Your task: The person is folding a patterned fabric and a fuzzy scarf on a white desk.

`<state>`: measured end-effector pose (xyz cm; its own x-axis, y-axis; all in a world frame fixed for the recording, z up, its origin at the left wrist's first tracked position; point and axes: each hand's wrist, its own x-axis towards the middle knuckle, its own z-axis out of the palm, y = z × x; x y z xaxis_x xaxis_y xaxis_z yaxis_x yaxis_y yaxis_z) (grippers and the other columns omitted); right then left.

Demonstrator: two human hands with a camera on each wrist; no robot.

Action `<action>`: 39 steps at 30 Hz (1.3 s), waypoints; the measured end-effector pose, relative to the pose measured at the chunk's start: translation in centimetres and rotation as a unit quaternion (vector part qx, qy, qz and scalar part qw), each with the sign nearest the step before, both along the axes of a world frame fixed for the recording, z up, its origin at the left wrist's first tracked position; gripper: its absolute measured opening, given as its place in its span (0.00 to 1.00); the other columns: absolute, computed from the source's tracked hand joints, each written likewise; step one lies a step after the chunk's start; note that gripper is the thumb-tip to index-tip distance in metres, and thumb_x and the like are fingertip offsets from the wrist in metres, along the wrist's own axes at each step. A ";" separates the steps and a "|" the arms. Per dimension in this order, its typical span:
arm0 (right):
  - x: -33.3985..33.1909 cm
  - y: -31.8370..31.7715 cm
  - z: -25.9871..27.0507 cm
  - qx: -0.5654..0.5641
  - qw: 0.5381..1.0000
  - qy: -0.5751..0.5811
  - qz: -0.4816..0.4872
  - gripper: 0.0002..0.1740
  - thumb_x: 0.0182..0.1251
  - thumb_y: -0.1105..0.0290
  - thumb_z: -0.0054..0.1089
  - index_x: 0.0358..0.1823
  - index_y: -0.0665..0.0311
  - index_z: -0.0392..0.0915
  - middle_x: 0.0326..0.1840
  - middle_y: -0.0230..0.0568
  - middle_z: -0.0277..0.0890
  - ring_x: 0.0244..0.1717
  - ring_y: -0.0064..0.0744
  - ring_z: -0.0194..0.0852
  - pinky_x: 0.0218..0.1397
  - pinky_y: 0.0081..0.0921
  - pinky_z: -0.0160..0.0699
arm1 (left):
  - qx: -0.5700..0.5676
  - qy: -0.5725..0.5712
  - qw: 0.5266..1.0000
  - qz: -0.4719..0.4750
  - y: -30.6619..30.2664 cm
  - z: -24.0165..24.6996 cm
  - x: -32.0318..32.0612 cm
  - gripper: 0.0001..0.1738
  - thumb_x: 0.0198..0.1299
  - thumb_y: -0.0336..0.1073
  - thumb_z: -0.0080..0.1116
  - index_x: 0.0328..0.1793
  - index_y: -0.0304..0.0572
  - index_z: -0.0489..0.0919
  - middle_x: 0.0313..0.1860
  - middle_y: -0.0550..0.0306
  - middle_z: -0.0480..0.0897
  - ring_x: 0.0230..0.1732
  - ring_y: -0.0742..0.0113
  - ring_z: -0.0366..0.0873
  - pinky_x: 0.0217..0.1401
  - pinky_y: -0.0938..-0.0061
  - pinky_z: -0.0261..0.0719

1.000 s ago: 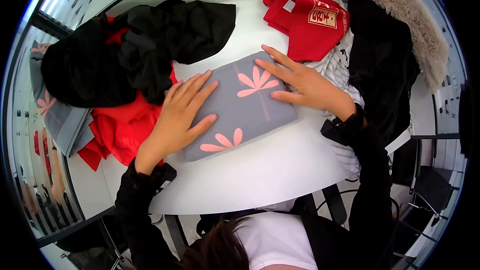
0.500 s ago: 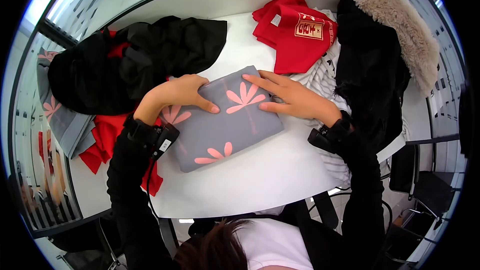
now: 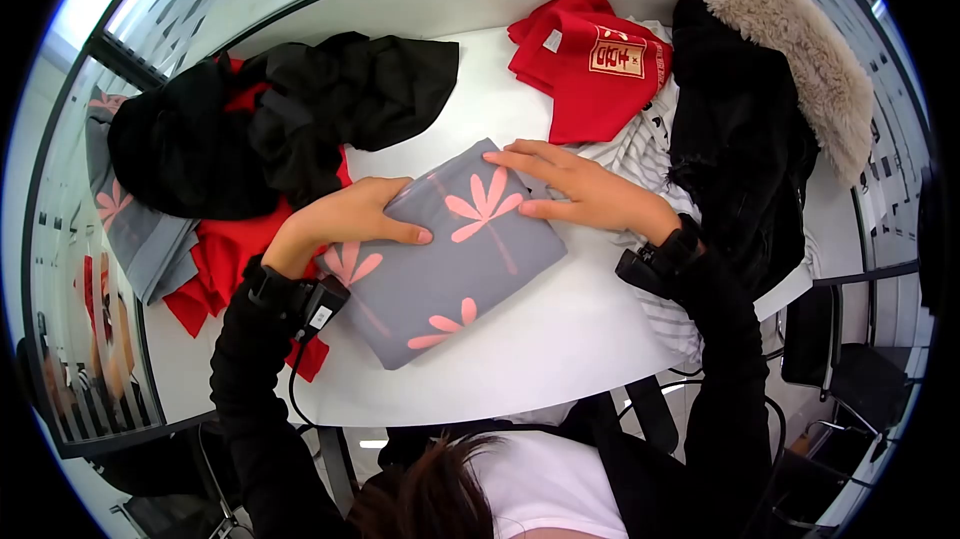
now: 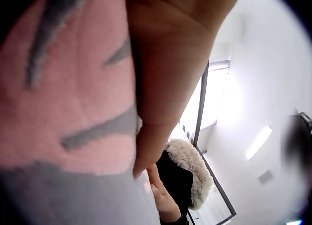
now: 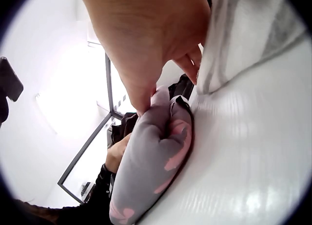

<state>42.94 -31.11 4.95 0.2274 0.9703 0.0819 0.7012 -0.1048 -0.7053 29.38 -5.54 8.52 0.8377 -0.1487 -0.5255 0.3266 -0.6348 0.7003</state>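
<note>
A grey folded cloth bundle [image 3: 440, 274] with pink leaf shapes lies tilted on the white table [image 3: 480, 379]. At its back left edge the left hand [image 3: 350, 214] grips it, thumb on top and the other fingers hidden behind the edge. The right hand [image 3: 592, 193] rests at the back right corner with thumb and forefinger extended onto the cloth. In the right wrist view, the right hand [image 5: 151, 35] touches the top of the thick, rounded bundle [image 5: 148, 154]. Pink and grey fabric [image 4: 68, 88] fills the left of the left wrist view, beside the left hand [image 4: 170, 54].
Black clothing [image 3: 190, 154] and red cloth [image 3: 235, 249] are heaped at left over more grey patterned fabric [image 3: 150, 249]. Towards the back right lie a red printed garment [image 3: 590, 69], striped cloth [image 3: 650, 164] and a black garment [image 3: 735, 139] with beige fur trim [image 3: 790, 49]. A low partition borders the table.
The left hand has gone from lying flat on top to gripping the back left edge. The bundle has shifted nearer the person and turned slightly. The right hand has stayed at its corner.
</note>
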 end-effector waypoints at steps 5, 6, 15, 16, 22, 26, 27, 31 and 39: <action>0.6 0.0 -1.4 0.006 1.000 -0.026 -0.014 0.26 0.65 0.59 0.52 0.63 0.56 0.64 0.64 0.45 0.60 0.60 0.45 0.63 0.61 0.31 0.64 | -0.037 -0.018 0.996 0.084 0.4 -1.6 -1.9 0.32 0.48 0.48 0.66 0.53 0.30 0.73 0.43 0.48 0.80 0.43 0.64 0.77 0.48 0.76 0.73; 0.9 0.0 -1.7 0.007 0.999 -0.050 -0.009 0.25 0.65 0.59 0.53 0.61 0.59 0.65 0.64 0.46 0.60 0.61 0.44 0.63 0.61 0.31 0.64 | -0.048 -0.023 0.993 0.110 0.3 -1.8 -2.4 0.32 0.48 0.47 0.67 0.53 0.30 0.73 0.43 0.48 0.80 0.43 0.65 0.77 0.49 0.76 0.72; 0.7 -0.3 -1.5 -0.027 0.999 -0.027 -0.008 0.24 0.67 0.65 0.52 0.62 0.62 0.63 0.69 0.45 0.54 0.68 0.43 0.55 0.67 0.31 0.57 | -0.266 -0.123 0.866 0.406 -2.8 3.0 -10.4 0.25 0.55 0.35 0.56 0.59 0.32 0.69 0.47 0.54 0.76 0.49 0.67 0.73 0.52 0.77 0.69; 0.7 -0.2 -1.5 -0.034 0.999 -0.030 -0.012 0.24 0.67 0.65 0.52 0.62 0.62 0.63 0.69 0.45 0.54 0.68 0.43 0.55 0.67 0.31 0.57 | -0.273 -0.148 0.837 0.450 -3.1 2.7 -11.6 0.26 0.54 0.35 0.54 0.59 0.32 0.68 0.49 0.53 0.74 0.50 0.67 0.72 0.53 0.76 0.68; 0.3 -0.2 -1.0 -0.040 0.998 -0.049 -0.010 0.24 0.65 0.67 0.55 0.62 0.62 0.64 0.70 0.44 0.54 0.68 0.42 0.55 0.67 0.30 0.58 | -0.296 -0.303 0.626 0.655 -2.2 0.0 -23.7 0.22 0.56 0.44 0.50 0.54 0.39 0.72 0.51 0.50 0.73 0.52 0.60 0.71 0.58 0.69 0.67; 0.1 -0.2 -0.7 -0.051 0.998 -0.039 -0.014 0.23 0.63 0.69 0.56 0.60 0.62 0.66 0.70 0.44 0.53 0.68 0.42 0.55 0.67 0.29 0.58 | -0.034 -0.397 0.431 0.810 -1.7 2.1 -35.1 0.28 0.55 0.45 0.53 0.59 0.38 0.67 0.49 0.46 0.73 0.46 0.60 0.73 0.47 0.69 0.76; 0.0 -0.1 -0.6 -0.057 0.998 -0.036 -0.014 0.23 0.63 0.70 0.57 0.60 0.62 0.66 0.70 0.44 0.54 0.68 0.42 0.55 0.67 0.28 0.58 | 0.103 -0.504 0.380 0.769 -2.6 3.7 -34.8 0.27 0.52 0.40 0.55 0.58 0.36 0.67 0.49 0.44 0.72 0.44 0.58 0.74 0.47 0.68 0.77; -0.2 0.0 -0.5 -0.057 0.997 -0.056 -0.010 0.22 0.61 0.72 0.57 0.57 0.62 0.68 0.70 0.43 0.54 0.69 0.42 0.53 0.68 0.30 0.56 | 0.355 -0.813 0.031 0.460 -1.6 11.6 -38.3 0.26 0.42 0.22 0.63 0.50 0.27 0.69 0.46 0.39 0.73 0.42 0.55 0.77 0.47 0.65 0.80; -0.2 0.3 -0.5 -0.044 0.998 -0.029 -0.018 0.19 0.62 0.70 0.57 0.56 0.59 0.71 0.69 0.42 0.56 0.68 0.41 0.55 0.65 0.28 0.61 | 0.774 -0.253 -0.001 0.581 8.8 9.8 -49.4 0.30 0.46 0.51 0.65 0.35 0.26 0.69 0.29 0.41 0.78 0.26 0.46 0.79 0.26 0.57 0.77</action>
